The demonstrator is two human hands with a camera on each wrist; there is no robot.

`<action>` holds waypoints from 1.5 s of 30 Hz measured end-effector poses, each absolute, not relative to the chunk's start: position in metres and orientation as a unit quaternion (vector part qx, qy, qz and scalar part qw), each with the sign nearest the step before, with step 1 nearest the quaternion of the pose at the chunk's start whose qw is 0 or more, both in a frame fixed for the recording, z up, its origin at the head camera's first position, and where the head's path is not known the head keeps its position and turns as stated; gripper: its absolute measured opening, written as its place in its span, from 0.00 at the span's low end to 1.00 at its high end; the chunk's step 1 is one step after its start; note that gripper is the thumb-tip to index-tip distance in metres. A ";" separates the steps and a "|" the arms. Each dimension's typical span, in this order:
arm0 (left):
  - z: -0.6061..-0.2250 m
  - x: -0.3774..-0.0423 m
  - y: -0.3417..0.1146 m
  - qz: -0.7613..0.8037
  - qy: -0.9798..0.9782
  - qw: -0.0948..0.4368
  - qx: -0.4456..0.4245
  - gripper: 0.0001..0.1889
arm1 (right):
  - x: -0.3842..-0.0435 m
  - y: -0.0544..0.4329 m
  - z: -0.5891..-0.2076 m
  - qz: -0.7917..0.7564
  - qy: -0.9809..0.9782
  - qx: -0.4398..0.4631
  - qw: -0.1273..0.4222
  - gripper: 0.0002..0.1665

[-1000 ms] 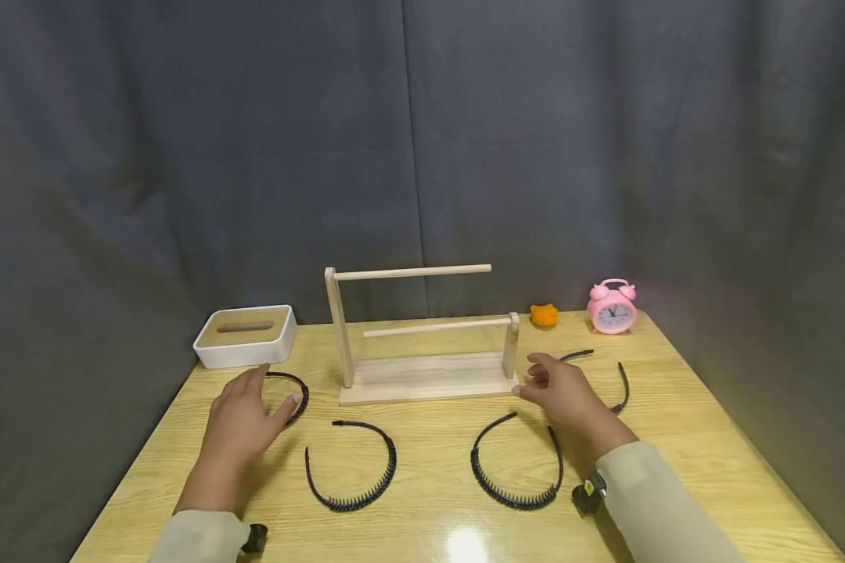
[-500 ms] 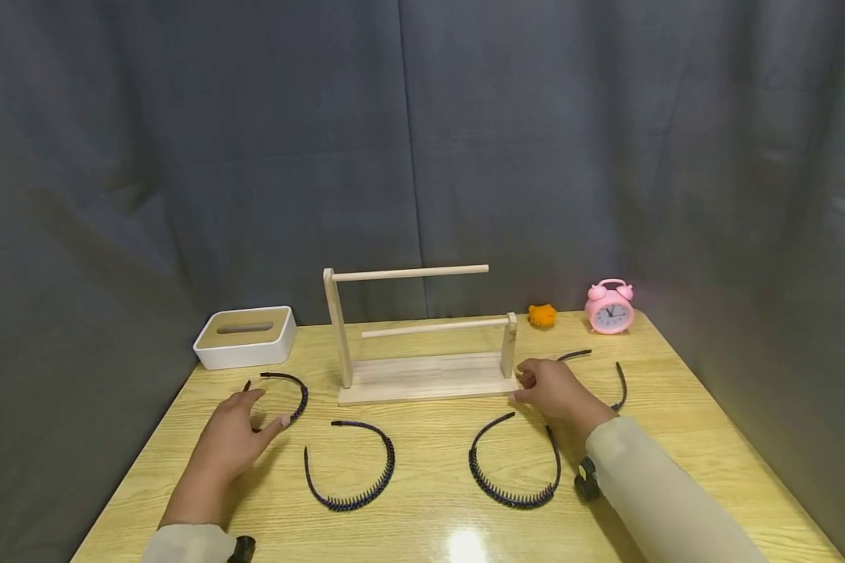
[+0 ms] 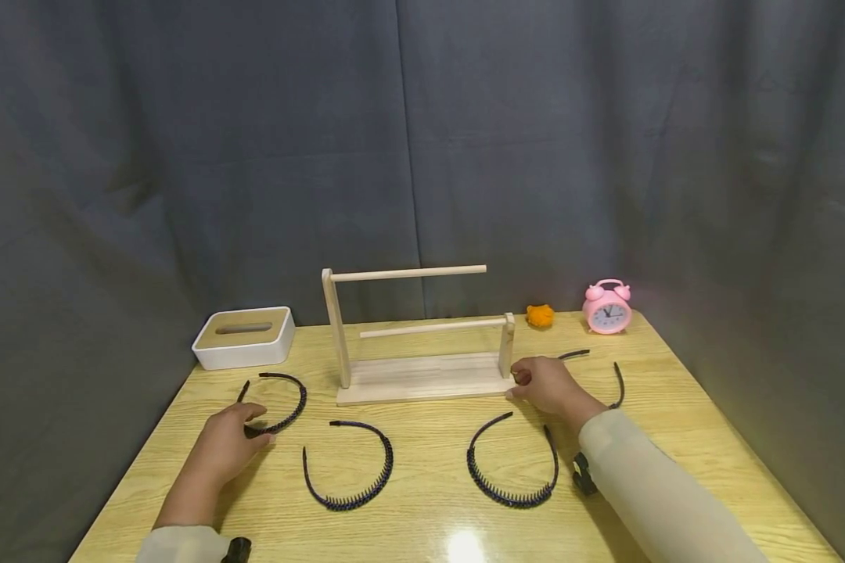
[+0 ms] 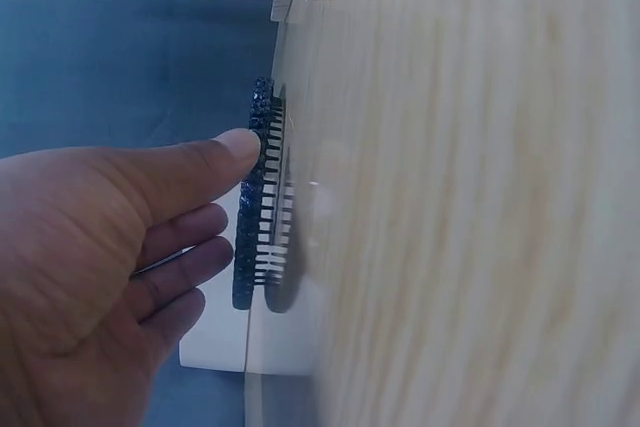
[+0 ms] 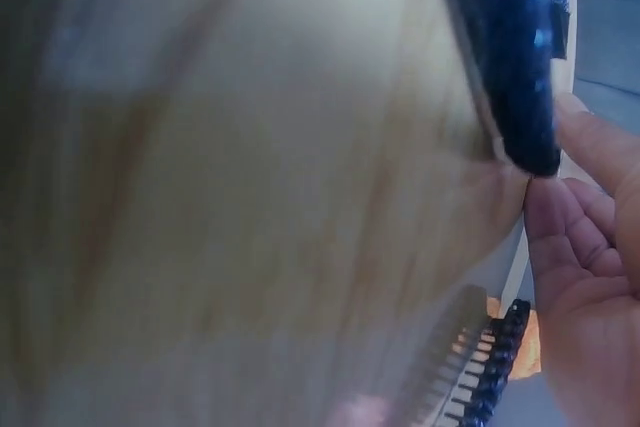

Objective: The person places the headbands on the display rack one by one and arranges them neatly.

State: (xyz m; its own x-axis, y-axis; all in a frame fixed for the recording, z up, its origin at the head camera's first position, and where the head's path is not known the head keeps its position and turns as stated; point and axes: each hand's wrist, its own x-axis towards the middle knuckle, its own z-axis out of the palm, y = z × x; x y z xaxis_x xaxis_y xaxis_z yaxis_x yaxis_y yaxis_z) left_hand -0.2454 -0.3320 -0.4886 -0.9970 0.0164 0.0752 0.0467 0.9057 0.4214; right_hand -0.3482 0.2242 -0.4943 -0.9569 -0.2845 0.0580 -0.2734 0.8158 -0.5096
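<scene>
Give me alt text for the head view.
Left hand at a dark headband, right hand at a wooden rack's base, on a table. More headbands lie nearby; a white slotted box, small orange object and pink alarm clock stand behind.

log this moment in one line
left hand: at leftmost dark curved headband, contact unclear | right hand: at right end of pale wooden two-bar rack, grip unclear

There stood the pale wooden stand (image 3: 422,376), upright on the desk (image 3: 433,469), its high rod jutting right from the tall left post, its lower one jutting left from the short right post. And left of it lay the glittering dark-blue toothed headband (image 3: 301,400), its ends apart!
</scene>
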 end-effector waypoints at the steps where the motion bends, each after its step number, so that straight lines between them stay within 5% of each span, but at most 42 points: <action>1: -0.489 -0.245 -0.333 -0.218 -0.975 0.035 -0.018 0.31 | -0.348 0.223 -0.494 -0.267 0.953 -0.145 0.010 0.27; 45: -0.487 -0.253 -0.353 -0.142 -0.986 0.031 -0.087 0.06 | -0.345 0.219 -0.494 -0.255 0.957 -0.139 0.006 0.20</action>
State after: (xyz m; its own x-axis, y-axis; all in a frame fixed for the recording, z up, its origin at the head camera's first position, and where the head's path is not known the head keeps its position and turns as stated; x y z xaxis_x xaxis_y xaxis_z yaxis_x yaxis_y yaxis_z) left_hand -0.2528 -0.3533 -0.4870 -0.9830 0.1625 0.0858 0.1801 0.9448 0.2736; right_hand -0.3452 0.2190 -0.4943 -0.9611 -0.2697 0.0598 -0.2636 0.8309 -0.4901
